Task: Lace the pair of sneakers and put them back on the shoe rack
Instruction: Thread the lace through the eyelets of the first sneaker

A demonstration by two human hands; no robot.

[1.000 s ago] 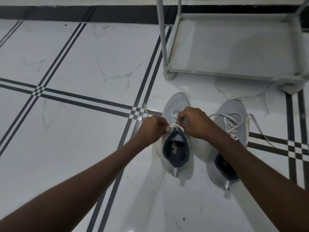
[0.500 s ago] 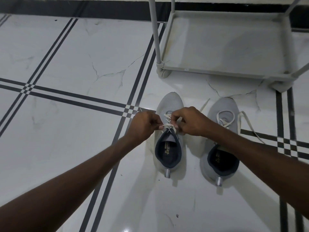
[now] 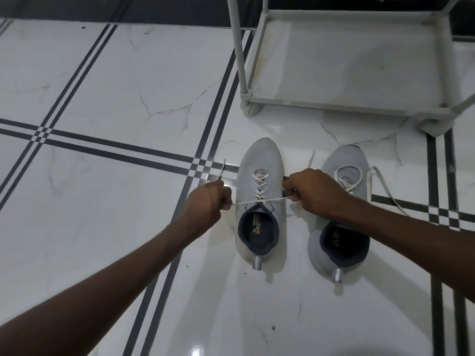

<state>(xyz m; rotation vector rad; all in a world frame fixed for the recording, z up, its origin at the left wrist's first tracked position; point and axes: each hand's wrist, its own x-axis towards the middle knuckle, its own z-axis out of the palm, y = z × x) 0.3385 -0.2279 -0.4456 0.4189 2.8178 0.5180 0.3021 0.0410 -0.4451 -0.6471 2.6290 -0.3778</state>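
White lace (image 3: 259, 200) runs taut and nearly level across the throat of the left sneaker (image 3: 260, 201), which lies toe-away from me, its long axis pointing toward the shoe rack (image 3: 344, 104). That is what I steer by from the head camera: the shoe runs fore-and-aft, the lace ends cross it, one to each side. My left hand (image 3: 205, 204) sits just left of the shoe, fingers pinched shut on its lace end; my right hand (image 3: 313, 192) sits just right of it, fingers likewise closed on the other end, with a spare tail sticking up past each fist. Both wrists are level, forearms reaching in from below and spread apart in a V. Neither hand is clearly nearer; they look evenly matched.

I judge this the tightening pull ahead of a knot. The right sneaker (image 3: 340, 214) stands beside it on the tiled floor (image 3: 102, 201), partly under my right forearm, its lace (image 3: 377, 186) loose and trailing off to the right. The rack's bottom shelf lies just beyond both toes.
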